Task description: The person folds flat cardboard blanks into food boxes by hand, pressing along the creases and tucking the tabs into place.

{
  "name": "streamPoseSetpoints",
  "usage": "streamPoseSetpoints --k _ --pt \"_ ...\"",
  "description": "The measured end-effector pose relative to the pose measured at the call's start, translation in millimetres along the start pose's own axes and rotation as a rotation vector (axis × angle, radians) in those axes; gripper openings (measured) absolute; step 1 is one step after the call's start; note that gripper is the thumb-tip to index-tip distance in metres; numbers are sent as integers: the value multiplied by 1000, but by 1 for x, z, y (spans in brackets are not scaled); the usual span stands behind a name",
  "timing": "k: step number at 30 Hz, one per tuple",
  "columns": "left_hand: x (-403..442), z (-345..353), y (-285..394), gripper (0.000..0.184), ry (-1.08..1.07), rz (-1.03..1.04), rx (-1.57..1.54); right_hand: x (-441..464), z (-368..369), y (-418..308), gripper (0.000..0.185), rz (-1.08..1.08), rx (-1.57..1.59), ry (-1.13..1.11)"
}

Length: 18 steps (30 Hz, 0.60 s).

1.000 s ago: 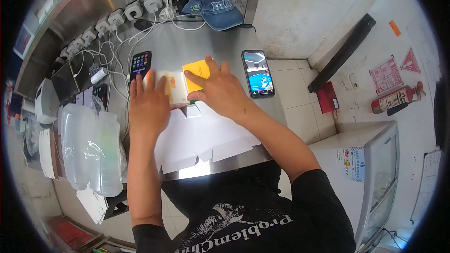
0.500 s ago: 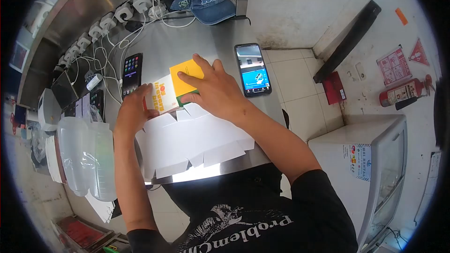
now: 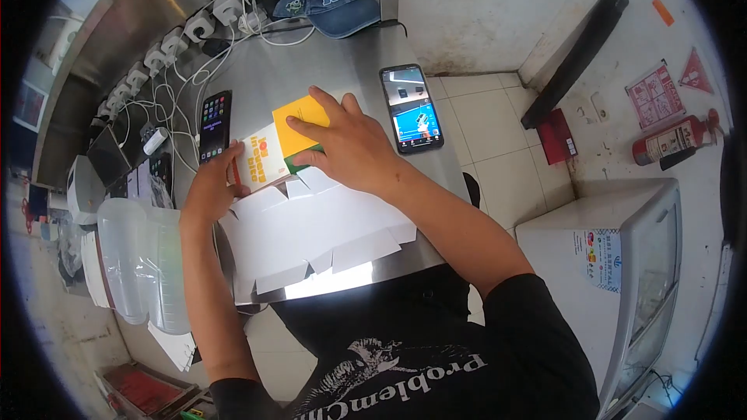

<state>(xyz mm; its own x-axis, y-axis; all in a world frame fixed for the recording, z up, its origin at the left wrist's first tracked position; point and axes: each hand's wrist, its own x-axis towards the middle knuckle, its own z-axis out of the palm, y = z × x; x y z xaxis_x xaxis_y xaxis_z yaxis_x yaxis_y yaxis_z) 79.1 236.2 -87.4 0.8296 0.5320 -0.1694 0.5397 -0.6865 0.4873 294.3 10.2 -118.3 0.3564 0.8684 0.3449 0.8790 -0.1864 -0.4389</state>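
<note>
A printed paper box (image 3: 264,157), white with orange and yellow lettering, lies on the steel counter with a yellow panel (image 3: 302,120) and a green edge on its right part. My left hand (image 3: 208,188) grips its left end, thumb and fingers curled at the edge. Across the yellow panel lies my right hand (image 3: 354,144), its thumb on the near green edge and its fingers over the far side, closed on the box. Nearer my body, a white flat paper sheet with cut flaps (image 3: 319,225) spreads to the counter's front edge. Whether it joins the box cannot be made out.
A lit phone (image 3: 411,109) lies right of my hands, another phone (image 3: 215,126) to their left. White cables and chargers (image 3: 198,27) run along the back wall near a blue cap (image 3: 331,6). Clear plastic containers (image 3: 144,264) stand at left; a white freezer (image 3: 576,264) is at right.
The view has shifted slightly. My left fingers have drawn back a little toward the box's left edge, showing more of the lettering. My right hand keeps its place on the yellow panel.
</note>
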Motion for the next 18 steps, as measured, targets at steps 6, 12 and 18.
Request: streamPoseSetpoints --k 6,12,18 --pt "-21 -8 39 84 48 -44 97 0 2 2 60 -15 -35 59" --pt "-119 -58 122 58 630 327 -46 -3 11 8 59 -25 35 104" --pt "-208 -98 156 43 891 1265 -134 -3 15 10 60 -52 -2 109"
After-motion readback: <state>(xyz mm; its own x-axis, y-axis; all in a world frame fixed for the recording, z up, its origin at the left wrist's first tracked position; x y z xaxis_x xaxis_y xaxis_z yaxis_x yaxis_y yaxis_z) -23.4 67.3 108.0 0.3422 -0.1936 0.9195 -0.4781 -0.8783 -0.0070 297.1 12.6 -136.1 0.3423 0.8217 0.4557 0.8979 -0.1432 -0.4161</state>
